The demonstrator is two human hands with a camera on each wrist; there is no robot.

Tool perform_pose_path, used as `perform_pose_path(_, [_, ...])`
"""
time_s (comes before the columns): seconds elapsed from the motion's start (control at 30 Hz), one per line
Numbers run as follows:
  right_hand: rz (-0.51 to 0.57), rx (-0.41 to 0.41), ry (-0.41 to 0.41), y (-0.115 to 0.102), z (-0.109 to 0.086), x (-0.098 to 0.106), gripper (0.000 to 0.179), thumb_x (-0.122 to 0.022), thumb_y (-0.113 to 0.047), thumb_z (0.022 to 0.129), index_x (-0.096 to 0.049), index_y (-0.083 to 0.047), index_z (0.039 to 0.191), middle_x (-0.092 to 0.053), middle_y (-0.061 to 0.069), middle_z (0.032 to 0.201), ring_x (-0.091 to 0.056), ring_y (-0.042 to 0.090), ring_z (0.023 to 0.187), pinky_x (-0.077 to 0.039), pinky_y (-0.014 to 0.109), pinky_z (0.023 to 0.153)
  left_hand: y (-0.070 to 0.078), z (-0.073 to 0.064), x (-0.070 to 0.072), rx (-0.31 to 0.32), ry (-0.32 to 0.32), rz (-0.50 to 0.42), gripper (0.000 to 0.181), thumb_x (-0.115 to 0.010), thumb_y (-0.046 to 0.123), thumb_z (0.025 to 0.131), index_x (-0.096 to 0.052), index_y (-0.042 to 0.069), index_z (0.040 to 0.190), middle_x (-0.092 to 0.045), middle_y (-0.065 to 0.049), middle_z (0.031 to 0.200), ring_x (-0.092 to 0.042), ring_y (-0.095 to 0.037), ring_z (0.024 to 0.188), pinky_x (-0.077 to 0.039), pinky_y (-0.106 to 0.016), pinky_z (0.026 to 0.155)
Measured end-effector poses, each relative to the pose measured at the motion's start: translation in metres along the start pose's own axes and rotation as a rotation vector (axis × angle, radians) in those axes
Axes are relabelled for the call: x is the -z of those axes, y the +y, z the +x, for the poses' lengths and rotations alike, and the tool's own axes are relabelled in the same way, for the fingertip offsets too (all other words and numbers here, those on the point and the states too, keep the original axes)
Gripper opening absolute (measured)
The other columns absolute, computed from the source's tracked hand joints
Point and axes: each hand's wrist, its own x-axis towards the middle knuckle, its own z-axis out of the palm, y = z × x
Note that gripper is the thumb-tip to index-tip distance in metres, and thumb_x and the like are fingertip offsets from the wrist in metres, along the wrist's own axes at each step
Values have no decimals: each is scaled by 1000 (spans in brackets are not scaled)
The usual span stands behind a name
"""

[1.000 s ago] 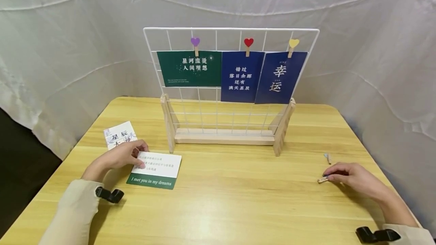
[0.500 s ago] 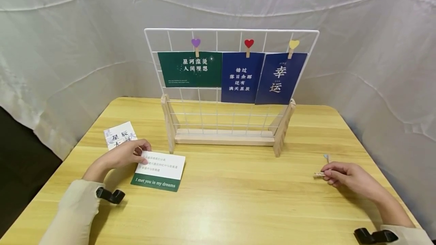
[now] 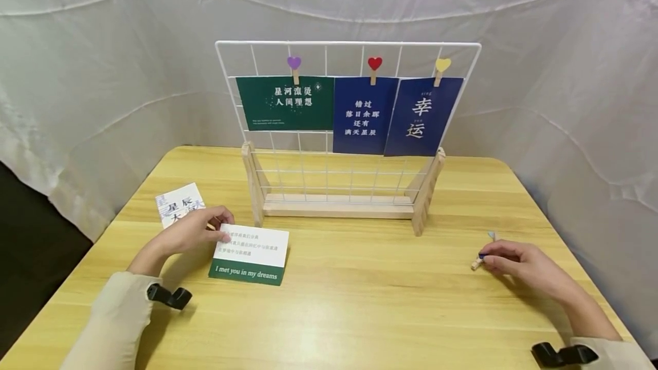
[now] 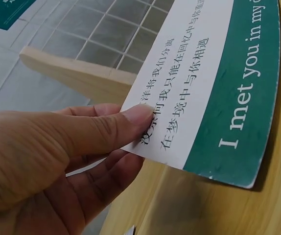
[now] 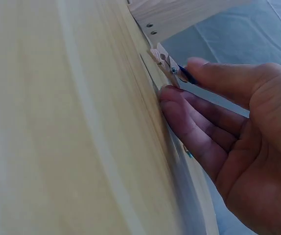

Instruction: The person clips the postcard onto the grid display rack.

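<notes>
My left hand (image 3: 190, 235) pinches the upper left corner of a white and green card (image 3: 248, 254) printed "I met you in my dreams"; in the left wrist view the thumb lies over the card's (image 4: 179, 98) printed face. Over at the right side of the table, my right hand (image 3: 529, 267) pinches a small wooden clothespin (image 3: 477, 264) with a dark blue end. The right wrist view shows thumb and fingertips on the handle end of that clothespin (image 5: 166, 63). Just beyond the right hand lies another clothespin (image 3: 492, 236) with a light blue end, partly hidden.
A white wire grid (image 3: 339, 179) stands in a wooden base (image 3: 339, 209) at the back. Heart clothespins hold a green card (image 3: 288, 113) and two blue cards (image 3: 360, 141) on it. Left of it, a white card (image 3: 180, 201) lies partly behind the left hand.
My left hand has drawn the white and green card a little to the right and up. The right hand has shifted slightly left with the clothespin, which has turned in the fingers.
</notes>
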Motion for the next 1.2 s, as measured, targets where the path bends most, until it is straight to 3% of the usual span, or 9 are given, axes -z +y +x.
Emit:
perform_pose_path(0.2, [-4,30,-11,1,3,-1,21,-54,-9,101,-60,6,115,-69,12,97,-68,14,85,-57,30,70,5,0,-1,1,15,1,19,-71,6,89,-63,11,105,-65,2,97,-61,-19,93,-51,-37,82])
perform_pose_path(0.33, [-13,70,-7,2,6,-1,25,-55,-4,99,-56,10,120,-68,17,103,-68,12,88,-56,27,70,7,-1,-2,-14,28,-15,17,-68,4,91,-64,12,106,-65,1,101,-62,-21,95,-51,-39,83])
perform_pose_path(0.47, [-55,5,0,-2,7,0,34,-58,-13,99,-57,7,127,-67,17,111,-66,9,94,-54,23,76,9,1,-2,-53,46,-24,17,-65,3,93,-65,11,108,-66,0,104,-63,-20,95,-52,-37,84])
perform_pose_path(0.6, [-99,-41,-2,-7,8,1,35,-60,-20,99,-61,4,126,-70,10,108,-66,8,94,-53,22,78,13,5,-1,-92,74,-32,18,-64,2,93,-66,11,108,-66,0,105,-64,-20,95,-53,-35,83])
perform_pose_path(0.73, [-99,3,16,-11,11,2,30,-61,-16,98,-63,3,121,-71,9,104,-68,12,92,-55,25,76,19,10,0,-103,85,-62,17,-64,2,94,-66,11,108,-67,-1,103,-64,-20,94,-54,-33,80])
perform_pose_path(0.93, [-63,53,13,-21,16,3,29,-59,-11,99,-61,7,121,-68,16,108,-69,15,93,-56,27,76,30,18,3,-105,93,-94,17,-63,1,94,-66,10,109,-67,-2,102,-64,-20,91,-54,-30,77])
perform_pose_path(1.2, [-141,84,37,-43,27,3,28,-57,-11,100,-61,6,123,-70,12,106,-70,18,91,-55,24,76,48,28,4,-126,122,-77,18,-63,3,94,-68,12,110,-68,0,101,-63,-17,90,-53,-36,81])
